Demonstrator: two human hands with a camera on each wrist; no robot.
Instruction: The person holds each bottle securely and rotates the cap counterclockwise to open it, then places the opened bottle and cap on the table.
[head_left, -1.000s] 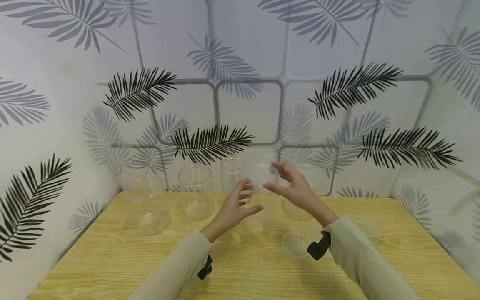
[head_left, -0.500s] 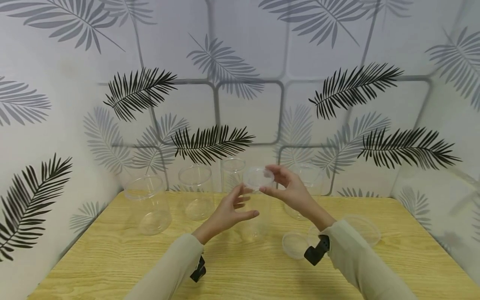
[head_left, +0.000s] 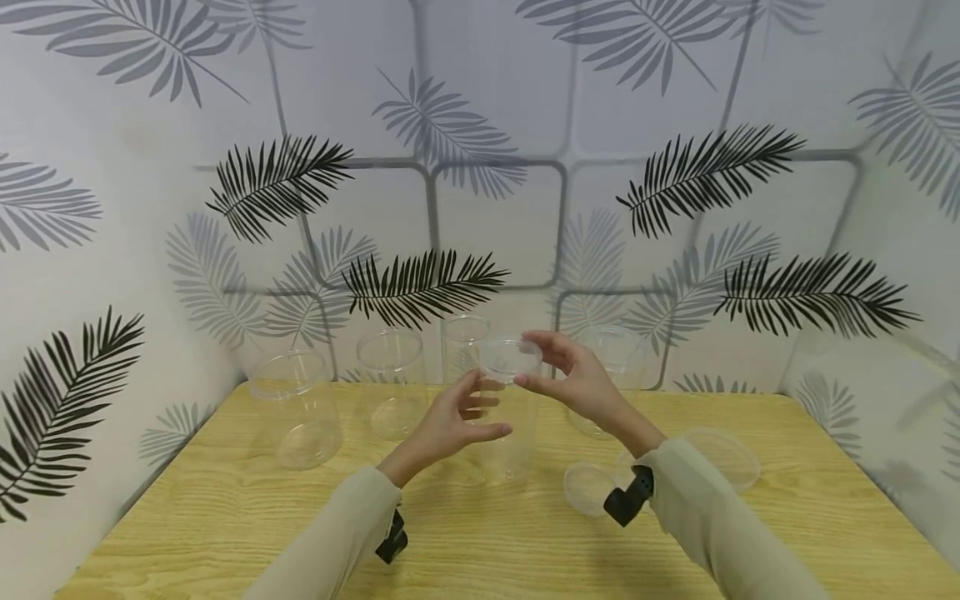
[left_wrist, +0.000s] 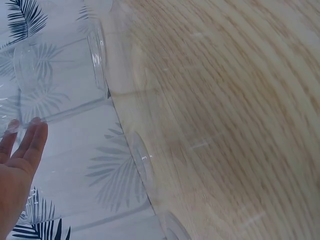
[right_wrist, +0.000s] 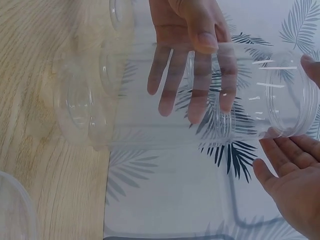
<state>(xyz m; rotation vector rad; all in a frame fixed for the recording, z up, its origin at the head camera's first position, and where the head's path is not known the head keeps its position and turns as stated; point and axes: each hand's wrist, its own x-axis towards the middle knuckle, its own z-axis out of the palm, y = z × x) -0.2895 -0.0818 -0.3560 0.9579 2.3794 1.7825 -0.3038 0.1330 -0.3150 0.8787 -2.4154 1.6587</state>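
Note:
A tall clear plastic jar (head_left: 510,417) stands upright between my hands, its top (head_left: 511,358) ringed by what looks like a lid. Thumb and fingers of my right hand (head_left: 592,392) grip that top from the right side; in the right wrist view they sit on either side of the ringed end. My left hand (head_left: 450,423) is beside the jar at mid-height. Its straight fingers (right_wrist: 200,95) show through the clear wall in the right wrist view, the thumb apart from them. In the left wrist view only a few fingertips (left_wrist: 35,127) appear; whether they touch the jar is hard to tell.
Two wide clear jars (head_left: 288,412) (head_left: 392,387) stand left on the wooden table (head_left: 480,542). A narrower jar (head_left: 467,331) is behind, another (head_left: 613,358) right of the held one. Clear round lids (head_left: 588,490) (head_left: 726,460) lie at the right. A patterned wall closes the back.
The jar has shifted left and toward me, with both hands moving along with it. My right hand keeps its grip at the top. The other jars and the lids stay put.

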